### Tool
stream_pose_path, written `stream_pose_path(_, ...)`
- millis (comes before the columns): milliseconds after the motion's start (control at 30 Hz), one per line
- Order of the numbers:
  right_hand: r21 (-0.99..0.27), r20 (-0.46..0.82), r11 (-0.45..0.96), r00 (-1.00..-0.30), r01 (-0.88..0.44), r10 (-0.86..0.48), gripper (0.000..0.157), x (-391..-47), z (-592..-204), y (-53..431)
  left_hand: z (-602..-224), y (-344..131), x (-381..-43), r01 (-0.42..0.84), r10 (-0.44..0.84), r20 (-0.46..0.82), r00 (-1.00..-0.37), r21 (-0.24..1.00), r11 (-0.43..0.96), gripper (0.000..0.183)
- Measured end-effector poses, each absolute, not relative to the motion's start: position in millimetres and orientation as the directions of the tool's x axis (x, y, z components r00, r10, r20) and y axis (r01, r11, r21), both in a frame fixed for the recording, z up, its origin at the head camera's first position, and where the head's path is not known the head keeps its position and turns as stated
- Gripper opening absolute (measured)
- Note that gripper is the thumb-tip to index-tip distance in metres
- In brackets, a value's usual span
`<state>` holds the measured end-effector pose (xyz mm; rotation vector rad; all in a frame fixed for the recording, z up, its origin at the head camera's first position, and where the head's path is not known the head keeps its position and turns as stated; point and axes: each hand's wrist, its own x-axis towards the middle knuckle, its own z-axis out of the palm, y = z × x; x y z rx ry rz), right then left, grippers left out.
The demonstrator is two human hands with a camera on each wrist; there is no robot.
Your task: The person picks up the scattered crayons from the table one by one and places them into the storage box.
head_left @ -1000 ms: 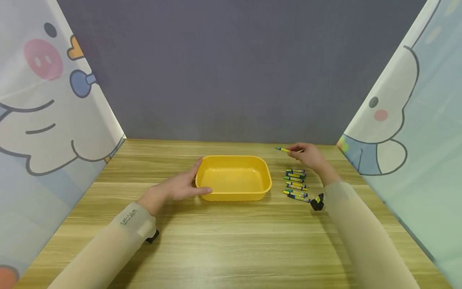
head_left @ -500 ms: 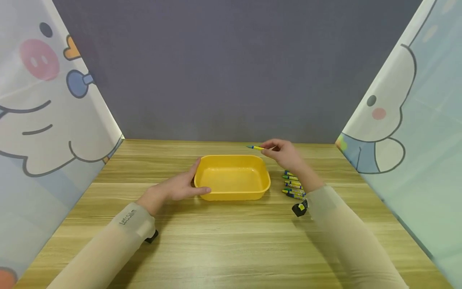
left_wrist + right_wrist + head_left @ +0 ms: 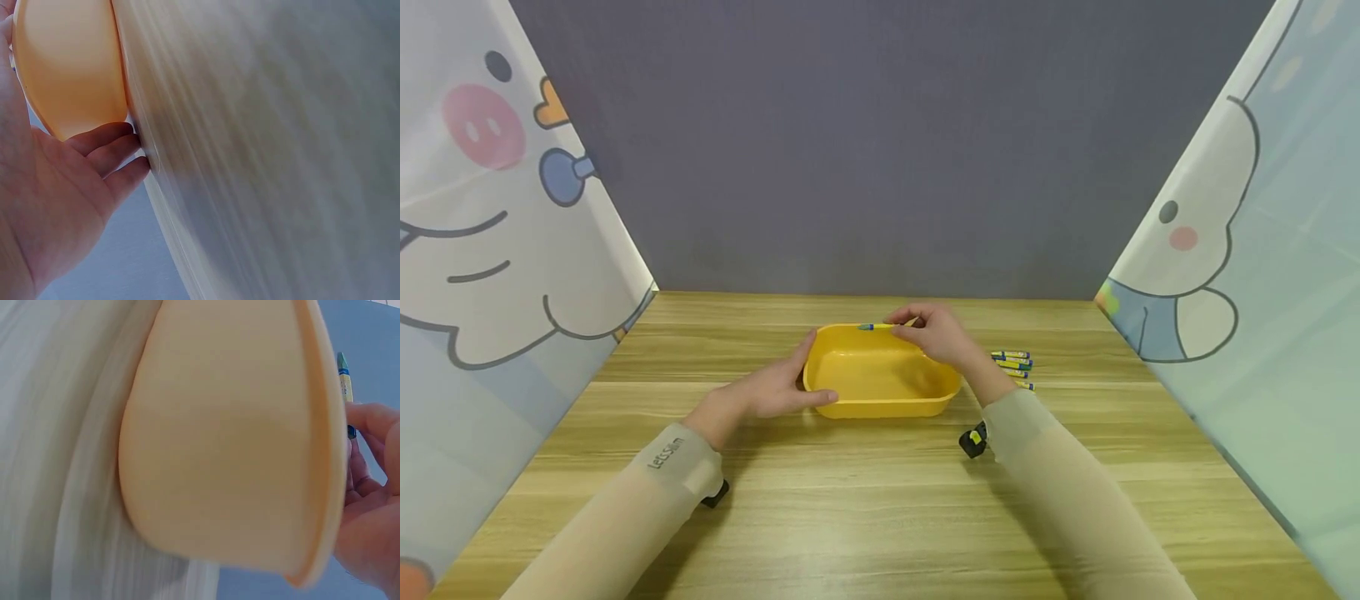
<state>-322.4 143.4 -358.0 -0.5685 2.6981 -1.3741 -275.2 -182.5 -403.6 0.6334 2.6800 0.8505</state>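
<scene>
A crayon [image 3: 872, 327] with a green tip, yellow wrapper and blue bands lies between the thumb and fingers of my right hand [image 3: 938, 335]. That hand pinches it over the far right part of a yellow plastic basin [image 3: 880, 408]. In the right wrist view the crayon [image 3: 345, 381] rises past the basin's rim, tip pointing up the frame. My left hand [image 3: 771, 389] is spread at the basin's left end, thumb on the near rim and fingers against the outer wall. The left wrist view has the fingertips [image 3: 122, 150] by the basin's base, touching the wood.
Several more crayons [image 3: 1015, 362] lie in a column right of the basin, partly hidden by my right forearm. The wood-grain table [image 3: 850, 517] ends at a dark grey panel [image 3: 880, 167] behind. Cartoon-printed sheets [image 3: 490, 233] stand at both sides.
My right hand has carried the crayon left, from above the right-hand crayons to over the basin. My left hand and the basin have stayed in place.
</scene>
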Motion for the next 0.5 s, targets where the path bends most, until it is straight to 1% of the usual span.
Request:
stream_pose_path(200,-0.784,0.120,0.533,-0.919,-0.319,-0.375,0.020,-330.2,-364.4,127.1,-401.8,-182.0,-274.7,0.319,0.477,-0.115,-0.871,0.605,0.730,0.131)
stream_pose_path(500,-0.809,0.091,0.511,-0.921,-0.290,-0.379,0.022,-337.6,-374.0,100.9,-404.9,-182.7,-275.3,0.328,0.478,-0.107,-0.872,0.598,0.732,0.130)
